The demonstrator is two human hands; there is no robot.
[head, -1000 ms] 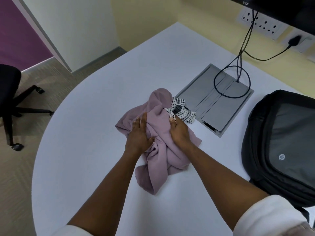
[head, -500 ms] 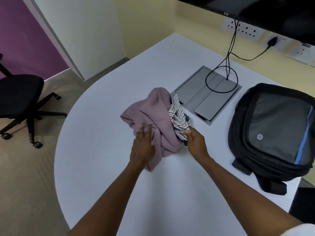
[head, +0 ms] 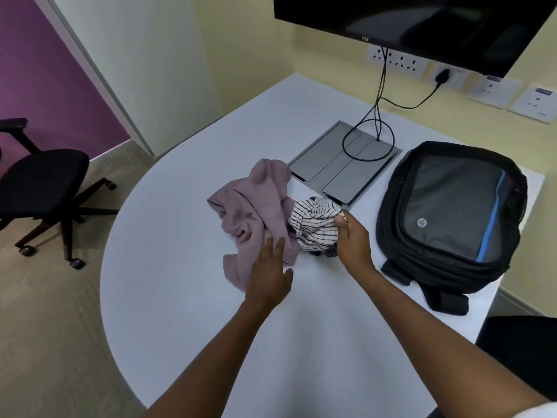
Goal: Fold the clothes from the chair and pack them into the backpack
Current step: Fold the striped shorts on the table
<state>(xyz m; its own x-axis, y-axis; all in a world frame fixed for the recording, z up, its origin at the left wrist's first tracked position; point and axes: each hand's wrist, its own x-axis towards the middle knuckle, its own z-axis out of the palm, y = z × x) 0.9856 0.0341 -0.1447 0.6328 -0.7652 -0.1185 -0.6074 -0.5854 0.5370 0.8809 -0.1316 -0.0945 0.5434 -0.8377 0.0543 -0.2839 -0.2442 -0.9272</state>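
Head view: we are pinching the striped garment (head: 315,226) in our right hand (head: 352,240), left hand (head: 269,274) spread flat over the mauve garment (head: 256,215) on the white tabletop (head: 187,297); the backpack (head: 452,212) is lying right, the office chair (head: 45,182) standing far left.

The wall-mounted black flat screen (head: 422,22) was cut off by the top and right edges at twelve to two o'clock. The black swivel office chair (head: 39,188) was cropped at nine o'clock, its backrest unseen. A dark crumpled garment (head: 324,253) was mostly hidden under the black-and-white striped cloth (head: 313,224). The labels on the white wall sockets (head: 533,104) were too small to be read.
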